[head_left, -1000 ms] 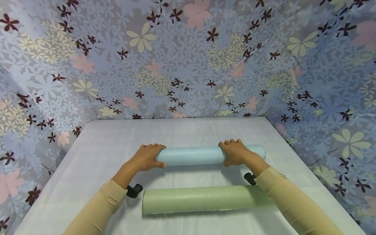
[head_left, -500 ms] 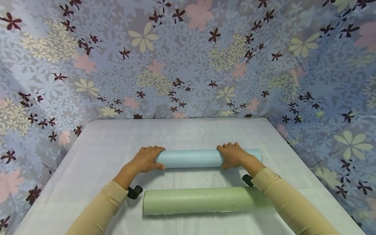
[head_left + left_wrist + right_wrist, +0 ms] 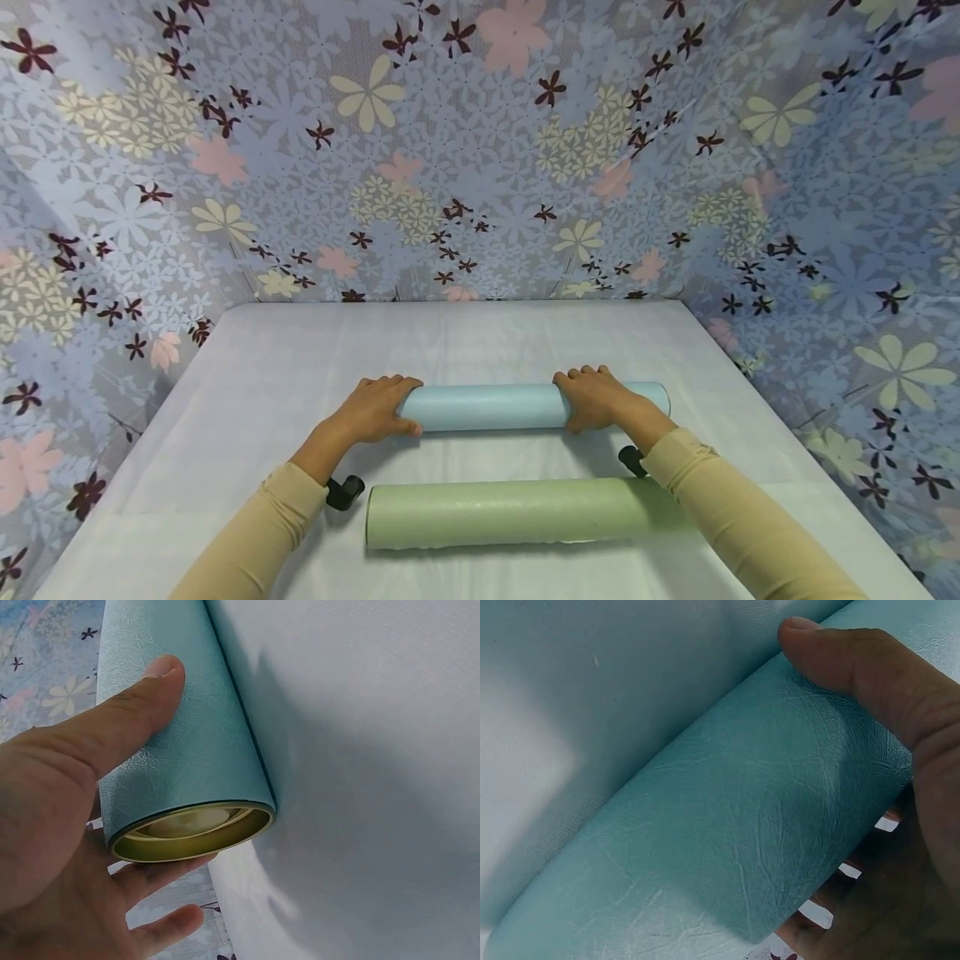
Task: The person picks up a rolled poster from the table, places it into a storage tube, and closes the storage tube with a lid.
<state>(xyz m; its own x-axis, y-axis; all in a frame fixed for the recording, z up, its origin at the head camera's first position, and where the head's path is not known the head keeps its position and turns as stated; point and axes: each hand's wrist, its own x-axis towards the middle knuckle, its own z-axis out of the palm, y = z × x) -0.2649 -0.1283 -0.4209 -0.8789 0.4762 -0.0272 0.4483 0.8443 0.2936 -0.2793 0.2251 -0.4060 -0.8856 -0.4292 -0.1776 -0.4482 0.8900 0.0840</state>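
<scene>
A light blue roll of wrinkle-textured sheet point(image 3: 487, 407) lies crosswise at the middle of the white-covered table. My left hand point(image 3: 375, 408) holds its left end, thumb on the near side and fingers on the far side. In the left wrist view, the roll's open end shows a gold-coloured inside of the core point(image 3: 195, 832). Right of the roll's middle, my right hand point(image 3: 596, 398) grips it from above, with its right end sticking out beyond. The right wrist view shows the thumb across the creased blue surface point(image 3: 705, 802), with the fingertips partly hidden behind the roll.
A pale green roll point(image 3: 517, 512) lies nearer to me, roughly parallel to the blue one; my right sleeve covers its right end. The white table cover point(image 3: 450, 337) extends back to a flowered cloth backdrop point(image 3: 465, 150), which also hangs at both sides.
Both hands have brought the blue roll slightly down and nearer to me, mostly in the first half second. Their hold on it looks the same. The green roll stays in place.
</scene>
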